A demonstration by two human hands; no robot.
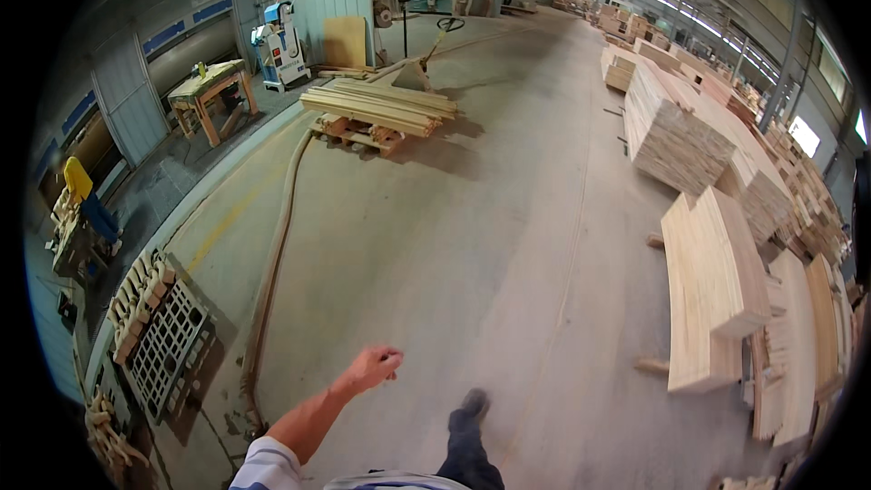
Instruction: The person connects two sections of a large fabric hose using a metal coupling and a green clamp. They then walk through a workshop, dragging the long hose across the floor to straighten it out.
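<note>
My left hand (376, 366) is held out over the concrete floor (426, 281), its fingers curled in closed, with no object showing in it. It touches nothing around it. The bare forearm (318, 417) comes out of a striped short sleeve at the lower edge. One of my legs (467, 445), in dark trousers and a dark shoe, is stretched forward on the floor to the right of the hand. My right hand is outside the picture.
Stacked pale boards (712, 290) line the right side. A plank-loaded wooden pallet (376, 109) stands ahead, by a pallet jack (449, 25). A thick hose (277, 263) runs along the left floor, near a plastic grid pallet (168, 349). A person in yellow (80, 181) is far left.
</note>
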